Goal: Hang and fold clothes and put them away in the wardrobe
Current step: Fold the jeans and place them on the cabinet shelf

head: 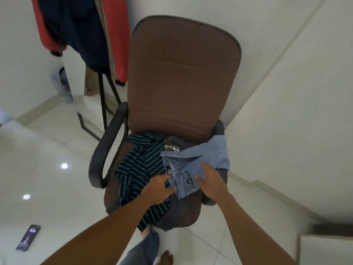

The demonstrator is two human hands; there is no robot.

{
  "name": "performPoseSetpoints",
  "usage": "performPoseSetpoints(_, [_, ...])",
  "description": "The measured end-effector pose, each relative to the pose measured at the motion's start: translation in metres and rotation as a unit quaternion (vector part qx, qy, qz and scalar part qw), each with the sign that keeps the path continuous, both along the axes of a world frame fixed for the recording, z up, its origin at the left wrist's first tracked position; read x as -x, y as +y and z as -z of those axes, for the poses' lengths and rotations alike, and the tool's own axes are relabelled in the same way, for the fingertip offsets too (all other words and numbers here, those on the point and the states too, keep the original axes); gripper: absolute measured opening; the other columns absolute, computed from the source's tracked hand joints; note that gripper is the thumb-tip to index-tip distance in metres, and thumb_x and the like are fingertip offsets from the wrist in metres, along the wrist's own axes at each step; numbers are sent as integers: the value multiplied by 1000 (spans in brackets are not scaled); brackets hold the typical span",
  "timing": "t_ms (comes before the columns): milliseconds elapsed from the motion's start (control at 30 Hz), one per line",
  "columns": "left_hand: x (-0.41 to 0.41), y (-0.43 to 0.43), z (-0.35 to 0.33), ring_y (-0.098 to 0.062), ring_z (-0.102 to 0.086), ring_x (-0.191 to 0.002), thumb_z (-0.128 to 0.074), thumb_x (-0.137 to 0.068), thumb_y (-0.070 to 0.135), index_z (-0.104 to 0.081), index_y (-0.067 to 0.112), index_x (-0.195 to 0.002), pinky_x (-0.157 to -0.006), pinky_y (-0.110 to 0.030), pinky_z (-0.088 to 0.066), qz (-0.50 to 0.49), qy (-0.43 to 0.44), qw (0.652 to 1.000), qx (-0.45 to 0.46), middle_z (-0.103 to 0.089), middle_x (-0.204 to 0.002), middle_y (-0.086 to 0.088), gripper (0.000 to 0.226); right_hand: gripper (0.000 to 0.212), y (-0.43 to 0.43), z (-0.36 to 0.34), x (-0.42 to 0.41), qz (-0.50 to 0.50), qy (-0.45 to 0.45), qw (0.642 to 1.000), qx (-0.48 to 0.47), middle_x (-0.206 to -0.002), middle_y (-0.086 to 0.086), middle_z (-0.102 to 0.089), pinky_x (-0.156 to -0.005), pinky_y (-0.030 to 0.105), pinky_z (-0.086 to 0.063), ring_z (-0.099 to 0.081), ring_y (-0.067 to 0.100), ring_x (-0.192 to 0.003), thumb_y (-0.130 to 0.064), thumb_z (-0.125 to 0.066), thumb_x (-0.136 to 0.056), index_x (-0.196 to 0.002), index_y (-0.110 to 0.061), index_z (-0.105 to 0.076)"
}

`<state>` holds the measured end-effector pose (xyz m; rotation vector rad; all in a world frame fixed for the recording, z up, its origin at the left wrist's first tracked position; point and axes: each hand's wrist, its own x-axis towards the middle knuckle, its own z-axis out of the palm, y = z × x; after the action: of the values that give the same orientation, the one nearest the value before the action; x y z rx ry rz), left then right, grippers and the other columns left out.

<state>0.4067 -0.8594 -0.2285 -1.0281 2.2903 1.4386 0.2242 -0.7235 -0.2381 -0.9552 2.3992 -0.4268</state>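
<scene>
A pile of clothes lies on the seat of a brown office chair (183, 73). On top at the right is a light blue denim garment (202, 157). A dark shirt with teal stripes (137, 169) spreads over the left of the seat, and a dark grey garment with printed letters (174, 145) shows behind the denim. My left hand (161, 185) reaches onto the denim's near left edge, fingers curling at the cloth. My right hand (208, 178) lies on the denim with fingers spread and thumb against the fabric.
A black clothes stand (104, 104) with red and dark navy garments (76, 25) hanging on it is at the back left. A phone (28, 237) lies on the white tiled floor at the lower left. A white wall runs along the right. My bare feet are below the chair.
</scene>
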Motion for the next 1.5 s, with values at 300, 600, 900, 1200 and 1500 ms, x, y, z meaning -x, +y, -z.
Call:
performPoseSetpoints(300, [47,-13,77,-18,-67,-89,-60,-88,38,-62,22,-117,-81,-39,-58,-88,-42,989,-112,-69,-107,-1,33,56,-79,32,70,-139,11,988,-64,-144,17,-48,-110,39,-36,-47,34,-130,-21,-59,-97,-148,-9,-41])
performPoseSetpoints(600, [103,2,104,-18,-62,-106,-65,-89,30,-58,17,-131,-91,-34,-53,-207,-94,964,-136,-65,-118,-2,45,49,-127,79,157,-304,-33,945,-115,-145,8,-46,-110,37,-38,-42,25,-135,-22,-59,-97,-145,-16,-47])
performPoseSetpoints(900, [219,68,108,-26,-56,-121,-65,-90,33,-53,12,-135,-98,-28,-42,-373,-122,911,-126,-60,-128,-6,51,48,-137,98,249,-455,-50,877,-149,-136,10,-47,-102,44,-45,-47,30,-127,-30,-62,-94,-139,-16,-51])
performPoseSetpoints(1200, [291,91,126,-30,-27,-146,-61,-94,45,-18,23,-157,-118,-39,-30,-540,-51,814,-207,-16,-161,-8,80,62,-149,108,254,-542,-45,810,-219,-151,10,-42,-106,44,-41,-41,30,-137,-44,-56,-97,-151,-21,-36])
performPoseSetpoints(1500, [310,80,133,-26,-40,-134,-71,-86,10,-35,15,-149,-103,-21,-37,-738,-39,655,-156,-24,-151,-9,73,47,-157,120,257,-545,-26,811,-212,-131,9,-60,-92,44,-51,-60,29,-115,-15,-52,-94,-139,-27,-44])
